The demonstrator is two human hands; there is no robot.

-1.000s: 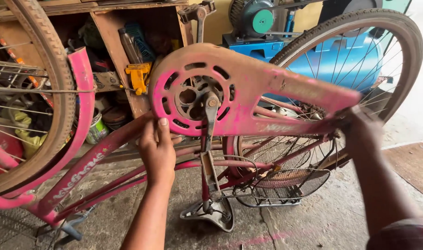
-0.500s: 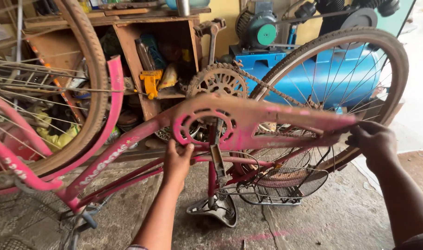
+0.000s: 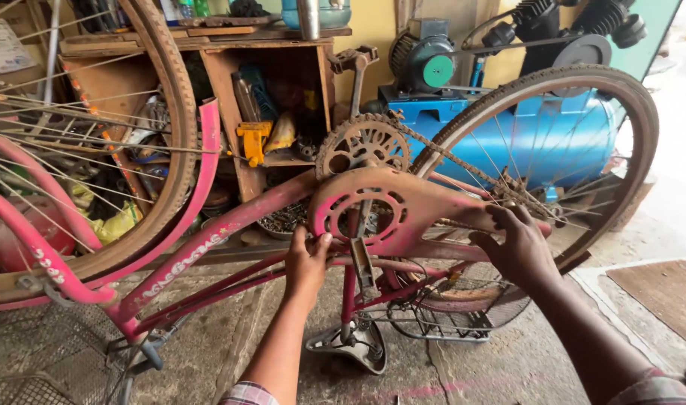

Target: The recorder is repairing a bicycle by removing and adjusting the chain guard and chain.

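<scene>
On a workshop floor stands an upturned pink bicycle (image 3: 208, 244), its front wheel (image 3: 133, 150) cut off at left. The left hand (image 3: 307, 259) grips the round front of the pink chain guard (image 3: 392, 206) at centre; the right hand (image 3: 517, 247) closes on its tail, fingertips hidden. Above, the chainring (image 3: 362, 146) stands bare. The rear wheel (image 3: 583, 112) partly hides a blue tank (image 3: 576, 135).

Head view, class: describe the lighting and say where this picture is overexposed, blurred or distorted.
Head view: soft daylight, no hard shadows; the floor at upper right is washed out white; the rear wheel bulges with wide-angle distortion; the pink chain guard, left hand and right hand are sharp, the frame edges slightly soft.
</scene>
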